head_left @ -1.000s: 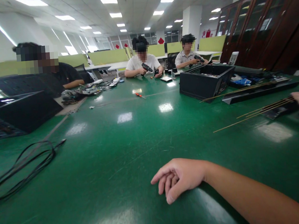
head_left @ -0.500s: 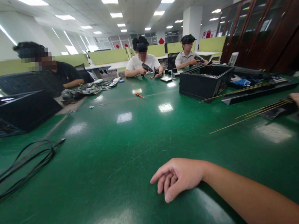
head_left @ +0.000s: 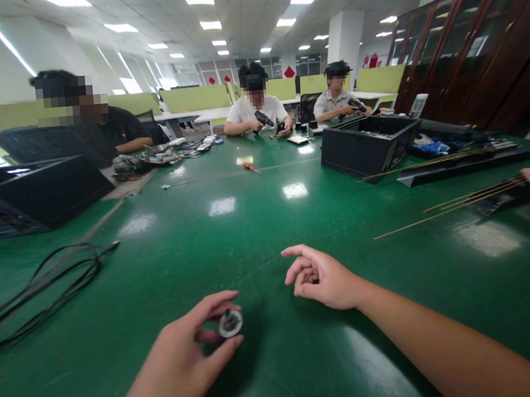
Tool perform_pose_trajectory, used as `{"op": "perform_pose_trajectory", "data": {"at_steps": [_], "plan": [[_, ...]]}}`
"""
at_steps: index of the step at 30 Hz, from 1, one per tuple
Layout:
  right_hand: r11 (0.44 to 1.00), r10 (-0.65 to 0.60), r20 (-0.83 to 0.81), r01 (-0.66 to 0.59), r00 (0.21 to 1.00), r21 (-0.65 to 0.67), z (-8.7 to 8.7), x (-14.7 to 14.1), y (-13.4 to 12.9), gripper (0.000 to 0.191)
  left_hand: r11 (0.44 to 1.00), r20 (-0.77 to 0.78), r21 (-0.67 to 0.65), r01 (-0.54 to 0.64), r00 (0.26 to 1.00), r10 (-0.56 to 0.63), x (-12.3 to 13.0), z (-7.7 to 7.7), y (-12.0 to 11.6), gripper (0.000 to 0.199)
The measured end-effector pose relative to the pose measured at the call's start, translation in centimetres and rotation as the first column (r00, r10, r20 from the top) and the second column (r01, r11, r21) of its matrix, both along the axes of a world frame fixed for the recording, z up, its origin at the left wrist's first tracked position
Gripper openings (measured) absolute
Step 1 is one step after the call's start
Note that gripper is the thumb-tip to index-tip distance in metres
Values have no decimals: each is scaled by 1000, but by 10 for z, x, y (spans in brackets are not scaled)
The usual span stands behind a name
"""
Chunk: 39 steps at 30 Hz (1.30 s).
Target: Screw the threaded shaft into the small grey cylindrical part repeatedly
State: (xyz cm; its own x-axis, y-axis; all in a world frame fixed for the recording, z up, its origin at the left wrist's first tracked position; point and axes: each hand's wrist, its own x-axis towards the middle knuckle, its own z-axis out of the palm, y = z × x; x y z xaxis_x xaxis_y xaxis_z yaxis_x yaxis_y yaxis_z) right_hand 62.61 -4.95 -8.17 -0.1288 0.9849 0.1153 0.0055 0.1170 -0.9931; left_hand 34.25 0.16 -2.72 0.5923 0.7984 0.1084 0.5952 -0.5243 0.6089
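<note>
In the lower middle of the frame, a small round part (head_left: 230, 325) sat between the thumb and fingers of the left hand (head_left: 185, 351), which pinched it just above the green desk (head_left: 266, 217). The part looked like a pale disc with a dark stub at its middle; it was too small to tell exactly which way the stub leaned. The right hand (head_left: 329, 282) hung nearby, right of centre, its fingers loosely curled with nothing visible between them. From that hand, the part lay toward the lower left, apart from its fingertips, so the left hand was the nearer one. An orange screwdriver (head_left: 248, 167) lay well beyond both, in the upper middle.
</note>
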Motion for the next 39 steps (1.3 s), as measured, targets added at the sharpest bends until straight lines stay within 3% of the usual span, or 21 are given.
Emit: {"op": "perform_pose_trajectory", "data": {"at_steps": [2,4,6,8,13,16,20,28,39], "plan": [[991,-120,87,114,989,71,-1,3,3,49,979,4,-116,168,986,-169,39,1,0,42],[978,-200,158,189,967,85,-2,5,5,37,958,7,-157,242,970,-244,67,1,-3,36],[972,-233,172,226,957,57,-3,6,7,26,951,17,-161,263,965,-263,78,-2,-5,28],[970,-241,133,240,961,22,-3,6,9,20,953,63,-150,264,964,-257,76,-7,-5,25],[982,-182,91,177,979,62,2,6,4,43,961,214,-50,271,943,-255,60,-24,6,25],[971,-190,335,125,923,205,9,4,-4,29,970,255,-18,244,939,-232,59,-32,10,26],[944,-220,509,50,832,326,13,0,-11,41,980,287,-86,178,947,-147,60,-40,10,32],[933,-204,580,-23,789,360,13,-2,-13,27,976,290,-12,216,935,-204,63,-37,6,23],[923,-215,593,-37,776,383,11,-4,-14,23,974,249,-53,221,947,-202,64,-38,6,25]]}}
